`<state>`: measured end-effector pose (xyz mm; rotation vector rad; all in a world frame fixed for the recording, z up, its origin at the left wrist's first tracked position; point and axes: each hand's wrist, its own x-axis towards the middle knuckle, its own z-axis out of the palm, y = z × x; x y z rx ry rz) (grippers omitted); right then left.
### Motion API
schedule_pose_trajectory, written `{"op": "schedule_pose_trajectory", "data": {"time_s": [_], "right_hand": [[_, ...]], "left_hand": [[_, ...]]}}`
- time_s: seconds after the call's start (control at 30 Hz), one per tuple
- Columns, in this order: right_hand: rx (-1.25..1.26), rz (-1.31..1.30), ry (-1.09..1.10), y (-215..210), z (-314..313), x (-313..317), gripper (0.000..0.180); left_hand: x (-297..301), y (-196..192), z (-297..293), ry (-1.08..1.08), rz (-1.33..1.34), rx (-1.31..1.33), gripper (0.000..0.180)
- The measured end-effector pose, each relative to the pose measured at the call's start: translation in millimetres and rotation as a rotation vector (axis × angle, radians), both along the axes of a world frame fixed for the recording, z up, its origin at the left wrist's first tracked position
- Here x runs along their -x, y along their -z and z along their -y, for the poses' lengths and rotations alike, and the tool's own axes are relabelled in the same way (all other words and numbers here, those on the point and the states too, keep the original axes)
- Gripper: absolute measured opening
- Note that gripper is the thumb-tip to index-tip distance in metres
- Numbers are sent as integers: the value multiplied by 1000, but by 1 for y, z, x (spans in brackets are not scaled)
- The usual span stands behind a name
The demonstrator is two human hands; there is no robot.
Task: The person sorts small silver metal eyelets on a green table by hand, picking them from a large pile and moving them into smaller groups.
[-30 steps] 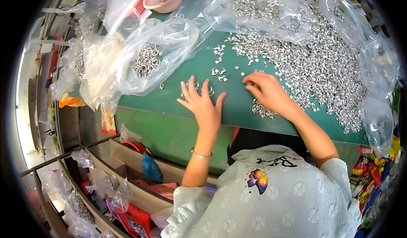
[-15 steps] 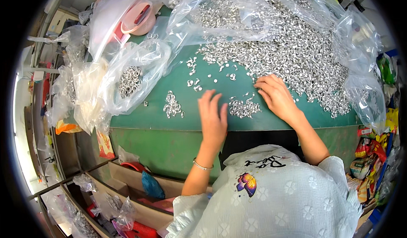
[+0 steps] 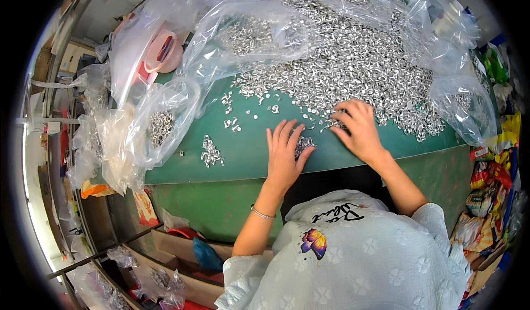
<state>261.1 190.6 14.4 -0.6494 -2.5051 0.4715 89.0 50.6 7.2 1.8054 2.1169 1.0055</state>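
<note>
Head view: small shiny silver rings heaped loosely on green table.

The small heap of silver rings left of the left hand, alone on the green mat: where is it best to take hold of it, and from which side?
Judging by its pose, come from above. The small heap is loose silver rings, low and spread on the flat green mat, with no handle. Close the fingertips around its outer edge and gather inward, or sweep it flat-handed. Bare mat surrounds it; the left hand is nearest.

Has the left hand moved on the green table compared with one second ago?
Yes. The left hand has slid toward the table's near edge, away from the big heap of small silver parts, and lies flat beside a little cluster.
</note>
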Motion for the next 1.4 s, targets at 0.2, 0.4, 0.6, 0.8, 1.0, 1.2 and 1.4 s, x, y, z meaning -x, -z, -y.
{"op": "schedule_pose_trajectory", "data": {"time_s": [0.2,0.4,0.6,0.8,1.0,1.2,1.4], "right_hand": [[-89,34,-61,10,-5,2,24],[-227,45,135,11,-26,-25,19],[9,-48,20,-3,2,10,19],[-97,32,-71,6,10,12,18],[-26,-78,27,0,8,24,18],[-83,97,-14,7,9,42,11],[24,90,-54,-3,15,23,9]], "left_hand": [[-12,9,-13,-28,-124,-13,41],[-6,14,-6,-50,-120,-33,37],[-14,9,-21,-44,-113,-47,32],[-1,21,-5,-29,-34,-78,30],[-13,2,-12,-17,-77,-59,26],[-3,2,-3,-31,-19,-64,19],[-12,-14,9,-90,135,-72,18]]}}
